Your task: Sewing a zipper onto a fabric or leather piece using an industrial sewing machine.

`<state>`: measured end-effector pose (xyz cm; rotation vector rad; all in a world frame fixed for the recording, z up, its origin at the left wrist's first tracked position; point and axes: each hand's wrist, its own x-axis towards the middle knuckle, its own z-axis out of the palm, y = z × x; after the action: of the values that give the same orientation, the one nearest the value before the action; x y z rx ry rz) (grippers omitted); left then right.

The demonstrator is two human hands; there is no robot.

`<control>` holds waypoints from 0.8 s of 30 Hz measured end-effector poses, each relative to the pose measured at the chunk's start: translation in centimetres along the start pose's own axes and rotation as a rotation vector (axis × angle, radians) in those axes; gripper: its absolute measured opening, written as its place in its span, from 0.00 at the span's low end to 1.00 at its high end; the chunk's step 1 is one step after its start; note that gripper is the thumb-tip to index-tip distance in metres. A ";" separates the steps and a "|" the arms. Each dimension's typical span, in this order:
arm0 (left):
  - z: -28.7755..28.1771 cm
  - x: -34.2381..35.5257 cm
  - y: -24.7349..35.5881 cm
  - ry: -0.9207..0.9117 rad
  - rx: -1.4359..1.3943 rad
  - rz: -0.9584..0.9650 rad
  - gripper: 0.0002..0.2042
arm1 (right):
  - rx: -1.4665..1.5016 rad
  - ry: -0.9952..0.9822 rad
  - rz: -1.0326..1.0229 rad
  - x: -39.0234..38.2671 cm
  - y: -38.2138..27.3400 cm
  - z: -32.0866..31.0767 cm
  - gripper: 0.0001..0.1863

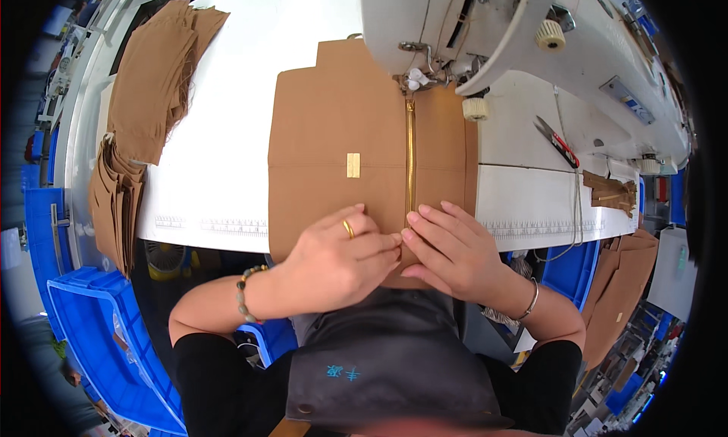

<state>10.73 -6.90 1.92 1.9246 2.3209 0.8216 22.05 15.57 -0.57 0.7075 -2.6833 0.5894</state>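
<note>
A brown fabric panel (pixel 326 126) lies on the white sewing table, its lower end hanging over the near edge toward my lap. A gold zipper (pixel 411 152) runs lengthwise through it, its far end under the sewing machine's presser foot (pixel 409 84). My left hand (pixel 341 259) is closed at the near end of the zipper, thumb and forefinger pinching the fabric there. Beside it, my right hand (pixel 455 255) rests with fingers stretched over the fabric, right of the zipper, its thumb apart. The fingertips of both hands nearly meet. A small gold-coloured patch (pixel 353 165) sits on the panel left of the zipper.
The white sewing machine (pixel 516 35) overhangs the far right. Red-handled thread snips (pixel 557 143) lie right of the panel. Stacks of brown fabric pieces (pixel 152 73) lie at the far left. Blue bins (pixel 106 331) stand below the table. More brown panels (pixel 618 293) hang at right.
</note>
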 end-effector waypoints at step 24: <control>-0.1 5.5 -6.0 -0.075 0.167 -0.219 0.51 | -0.062 -0.060 0.146 7.1 8.7 -1.9 0.41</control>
<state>3.91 -2.50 1.27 1.6792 2.5665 0.5442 11.94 20.51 1.09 0.5241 -2.8129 0.5257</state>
